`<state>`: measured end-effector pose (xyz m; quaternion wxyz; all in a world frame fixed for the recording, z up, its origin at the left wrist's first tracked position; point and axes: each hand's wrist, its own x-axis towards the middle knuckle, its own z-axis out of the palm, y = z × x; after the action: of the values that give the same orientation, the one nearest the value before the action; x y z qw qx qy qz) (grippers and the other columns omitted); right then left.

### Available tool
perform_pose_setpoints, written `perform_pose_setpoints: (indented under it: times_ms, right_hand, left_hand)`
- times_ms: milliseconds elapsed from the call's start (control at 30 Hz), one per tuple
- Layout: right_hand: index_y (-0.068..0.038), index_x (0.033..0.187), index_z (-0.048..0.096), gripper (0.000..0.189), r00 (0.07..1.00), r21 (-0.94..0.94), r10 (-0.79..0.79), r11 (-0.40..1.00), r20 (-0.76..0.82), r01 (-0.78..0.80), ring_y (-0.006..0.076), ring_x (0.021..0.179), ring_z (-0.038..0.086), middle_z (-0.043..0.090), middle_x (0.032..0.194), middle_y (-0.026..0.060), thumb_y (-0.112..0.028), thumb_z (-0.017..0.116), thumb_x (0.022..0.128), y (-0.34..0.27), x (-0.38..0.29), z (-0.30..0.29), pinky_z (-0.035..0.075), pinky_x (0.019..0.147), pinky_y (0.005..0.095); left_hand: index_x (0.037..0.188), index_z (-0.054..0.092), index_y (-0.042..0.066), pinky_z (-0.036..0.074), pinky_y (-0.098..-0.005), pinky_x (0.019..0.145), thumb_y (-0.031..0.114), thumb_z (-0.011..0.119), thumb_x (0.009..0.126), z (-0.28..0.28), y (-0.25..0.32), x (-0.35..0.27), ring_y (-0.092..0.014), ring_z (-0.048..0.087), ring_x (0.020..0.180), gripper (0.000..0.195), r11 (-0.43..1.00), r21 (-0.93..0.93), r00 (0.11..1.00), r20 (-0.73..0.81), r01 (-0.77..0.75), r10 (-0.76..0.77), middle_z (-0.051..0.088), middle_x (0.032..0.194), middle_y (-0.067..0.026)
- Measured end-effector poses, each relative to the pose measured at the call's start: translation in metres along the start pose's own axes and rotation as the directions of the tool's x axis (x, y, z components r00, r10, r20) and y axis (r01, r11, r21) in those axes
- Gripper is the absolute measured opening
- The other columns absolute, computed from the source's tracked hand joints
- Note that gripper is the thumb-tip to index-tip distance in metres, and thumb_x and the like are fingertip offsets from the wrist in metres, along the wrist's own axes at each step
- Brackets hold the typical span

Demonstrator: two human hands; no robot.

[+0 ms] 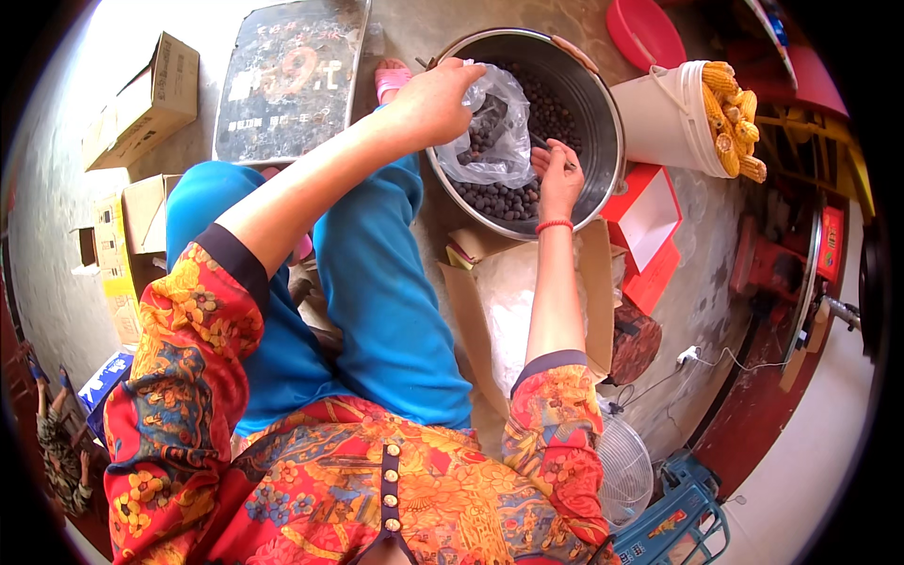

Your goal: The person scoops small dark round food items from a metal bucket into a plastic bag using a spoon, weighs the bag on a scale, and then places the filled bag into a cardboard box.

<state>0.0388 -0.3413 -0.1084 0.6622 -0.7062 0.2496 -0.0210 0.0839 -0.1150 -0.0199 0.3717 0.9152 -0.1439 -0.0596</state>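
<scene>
A deep metal bucket (600, 173) stands in front of me, holding many small dark round nuts or seeds (498, 200). Inside it is a clear plastic bag (513, 123) with more of them at its bottom. My left hand (439, 100) pinches the bag's rim on the left side, over the bucket's edge. At the right of the bag, my right hand (560, 171) is turned partly palm up, its fingers closed around a thin dark handle (541, 143). The far end of that handle is hidden, so I cannot tell which tool it is.
An open cardboard box (473, 318) lined with plastic stands below the bucket, beside a red box (643, 219). A white pail (653, 116) of corn cobs (727, 120) leans right, near a pink basin (646, 32). Left are a dark board (289, 85) and cartons (152, 106). A person (63, 452) is far left.
</scene>
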Motion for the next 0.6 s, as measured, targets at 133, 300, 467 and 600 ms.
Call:
perform_pose_setpoints:
  times_ms: [133,300,467,600]
  right_hand:
    - [0.002,0.101,0.054,0.026,0.993,0.191,0.101,0.978,-0.063,-0.088,0.0198,0.068,0.062,0.063,0.083,0.0171,-0.018,0.043,0.089,0.002,0.013,0.013,0.051,0.063,0.0274]
    - [0.003,0.103,0.052,0.028,0.995,0.298,0.082,0.952,-0.051,-0.063,0.0208,0.070,0.063,0.063,0.084,0.0179,-0.019,0.042,0.089,-0.001,0.015,0.009,0.052,0.063,0.0280]
    - [0.003,0.104,0.051,0.028,0.999,0.315,0.017,0.949,-0.047,-0.001,0.0219,0.075,0.063,0.062,0.087,0.0187,-0.020,0.044,0.090,-0.016,0.008,-0.011,0.052,0.065,0.0283]
    - [0.002,0.106,0.050,0.028,0.998,0.271,-0.042,0.961,-0.050,0.054,0.0222,0.079,0.062,0.062,0.090,0.0191,-0.020,0.041,0.091,-0.043,-0.005,-0.032,0.052,0.070,0.0290]
  left_hand:
    - [0.120,0.049,0.006,0.039,-0.0368,0.092,0.002,0.053,0.068,0.000,0.000,0.000,-0.035,0.048,0.107,0.052,1.000,-0.010,1.000,0.015,0.000,0.000,0.049,0.116,-0.0187]
    - [0.119,0.050,0.007,0.040,-0.0371,0.091,0.003,0.054,0.069,-0.004,0.002,0.001,-0.034,0.049,0.106,0.051,1.000,-0.011,1.000,-0.003,-0.005,0.005,0.049,0.116,-0.0185]
    - [0.119,0.051,0.012,0.040,-0.0375,0.090,0.007,0.055,0.070,-0.006,0.004,0.000,-0.034,0.050,0.104,0.049,0.997,-0.060,0.998,0.041,0.040,-0.037,0.050,0.114,-0.0178]
    - [0.118,0.051,0.011,0.040,-0.0379,0.089,0.008,0.056,0.070,-0.004,0.006,0.001,-0.035,0.050,0.104,0.048,0.998,-0.029,0.998,0.041,0.048,-0.047,0.050,0.113,-0.0178]
